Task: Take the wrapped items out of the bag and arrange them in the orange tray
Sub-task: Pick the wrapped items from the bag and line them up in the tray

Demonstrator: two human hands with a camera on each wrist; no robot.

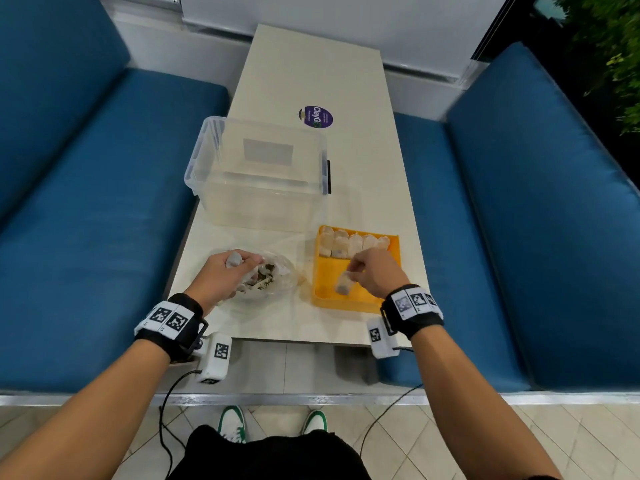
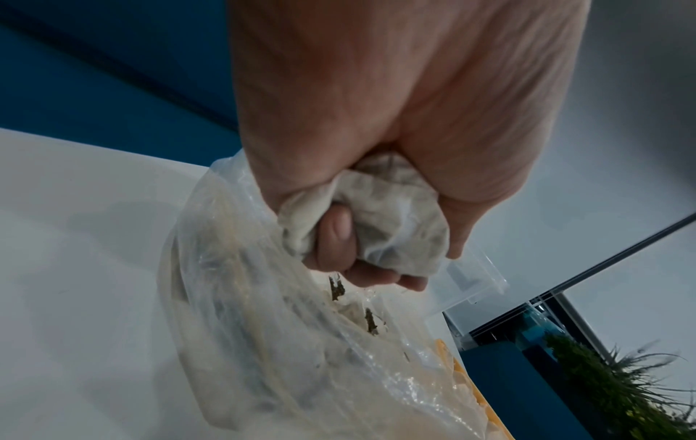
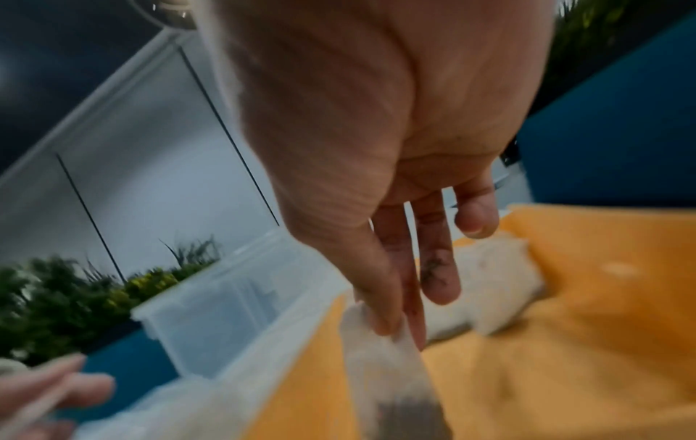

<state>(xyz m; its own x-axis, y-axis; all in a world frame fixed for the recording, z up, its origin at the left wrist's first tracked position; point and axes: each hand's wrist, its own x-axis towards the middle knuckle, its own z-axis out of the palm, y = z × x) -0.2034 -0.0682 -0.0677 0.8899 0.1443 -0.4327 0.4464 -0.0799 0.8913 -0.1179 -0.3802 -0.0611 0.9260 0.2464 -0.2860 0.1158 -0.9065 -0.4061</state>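
Right hand [image 1: 375, 271] pinching wrapped item [image 1: 343, 285] over orange tray [image 1: 356, 295], left hand [image 1: 221, 273] gripping bag [image 1: 273, 277]

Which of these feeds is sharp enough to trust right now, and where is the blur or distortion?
Head view: evenly lit and sharp, though wide-angle bending curves the benches and table edges; the right hand is slightly smeared over the orange tray. Left wrist view: the left hand gripping the bag is fairly crisp. Right wrist view: heavy motion blur; the pinched wrapped item is soft.
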